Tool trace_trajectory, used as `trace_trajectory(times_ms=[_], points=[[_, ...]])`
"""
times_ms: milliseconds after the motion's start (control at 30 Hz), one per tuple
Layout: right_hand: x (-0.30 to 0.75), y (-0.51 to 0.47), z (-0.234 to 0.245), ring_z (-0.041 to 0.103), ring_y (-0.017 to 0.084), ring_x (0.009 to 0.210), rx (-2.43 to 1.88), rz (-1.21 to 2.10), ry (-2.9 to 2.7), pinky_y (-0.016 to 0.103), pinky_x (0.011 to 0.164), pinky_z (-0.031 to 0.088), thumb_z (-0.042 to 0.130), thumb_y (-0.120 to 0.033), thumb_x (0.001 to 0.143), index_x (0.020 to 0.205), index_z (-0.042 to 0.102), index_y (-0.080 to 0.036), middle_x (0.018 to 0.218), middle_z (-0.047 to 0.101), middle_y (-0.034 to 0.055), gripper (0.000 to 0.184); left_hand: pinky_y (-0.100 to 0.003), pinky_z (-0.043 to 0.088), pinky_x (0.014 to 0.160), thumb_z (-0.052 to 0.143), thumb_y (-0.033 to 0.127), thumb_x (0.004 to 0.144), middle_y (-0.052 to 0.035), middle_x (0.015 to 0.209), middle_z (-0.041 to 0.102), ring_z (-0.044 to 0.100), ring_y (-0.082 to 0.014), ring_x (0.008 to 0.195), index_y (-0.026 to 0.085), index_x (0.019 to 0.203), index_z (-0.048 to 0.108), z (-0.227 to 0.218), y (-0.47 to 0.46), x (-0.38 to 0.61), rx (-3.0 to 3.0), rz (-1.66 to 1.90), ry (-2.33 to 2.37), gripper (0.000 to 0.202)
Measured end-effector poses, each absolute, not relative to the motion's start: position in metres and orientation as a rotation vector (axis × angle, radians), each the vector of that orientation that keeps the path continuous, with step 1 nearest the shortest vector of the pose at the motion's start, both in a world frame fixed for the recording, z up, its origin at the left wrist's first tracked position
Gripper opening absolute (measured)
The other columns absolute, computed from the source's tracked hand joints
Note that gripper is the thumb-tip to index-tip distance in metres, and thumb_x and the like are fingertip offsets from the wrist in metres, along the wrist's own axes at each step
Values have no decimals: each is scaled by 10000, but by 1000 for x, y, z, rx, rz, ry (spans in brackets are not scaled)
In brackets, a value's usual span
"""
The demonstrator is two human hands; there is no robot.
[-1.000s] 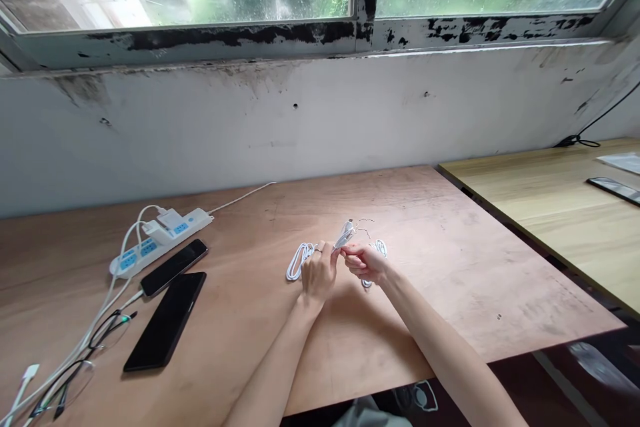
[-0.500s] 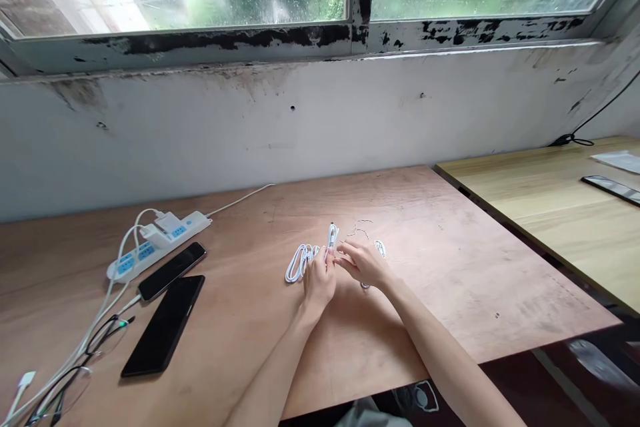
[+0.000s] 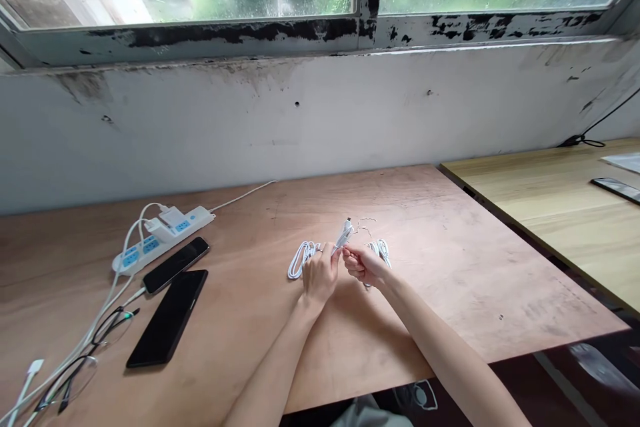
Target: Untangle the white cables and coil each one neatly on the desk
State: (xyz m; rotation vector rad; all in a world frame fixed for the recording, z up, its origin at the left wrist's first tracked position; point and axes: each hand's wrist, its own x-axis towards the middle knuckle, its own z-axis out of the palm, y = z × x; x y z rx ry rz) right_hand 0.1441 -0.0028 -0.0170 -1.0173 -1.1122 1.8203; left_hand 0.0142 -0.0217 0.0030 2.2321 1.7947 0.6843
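Note:
My left hand [image 3: 320, 277] is closed around a folded bundle of white charging cable [image 3: 344, 235], whose plug end points up and away from me. Right beside it, my right hand [image 3: 364, 265] has its fingers curled and pinched at the bundle's lower right side; what lies between them is too small to make out. A coiled white cable [image 3: 300, 260] rests on the table just left of my left hand. Another white cable coil [image 3: 382, 250] lies behind my right hand, partly covered by it. Thin, wiry ties [image 3: 367, 219] lie beyond the hands.
On the left of the brown table [image 3: 240, 320] are a white power strip [image 3: 150, 247] with chargers plugged in, two black phones, one [image 3: 176, 265] behind the other [image 3: 167, 319], glasses [image 3: 107, 327] and trailing white cables. A lighter wooden table [image 3: 540, 187] adjoins at right.
The held cable bundle has tilted to the right. My right hand's fingers have curled in from a looser pose, and more of the right-hand coil shows. The view has shifted slightly.

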Motion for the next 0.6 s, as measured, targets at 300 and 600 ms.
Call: trace_trajectory(times_ms=[300, 600], points=[[155, -7, -10, 440, 120, 567, -1158, 623, -1792, 240, 564, 331, 449, -336, 861, 747, 514, -189, 647, 521, 8, 198, -248, 216, 515, 285, 359, 918, -15, 617, 584, 501, -130, 542, 190, 687, 505, 5, -22, 15, 1975, 819, 1759, 361], [167, -1, -10, 451, 124, 500, -1430, 524, -1968, 234, 527, 281, 288, -362, 919, 620, 498, -192, 541, 519, 1, 403, -258, 264, 542, 307, 358, 907, -44, 709, 647, 589, -168, 638, 205, 798, 578, 8, -29, 18, 2154, 550, 1922, 329]])
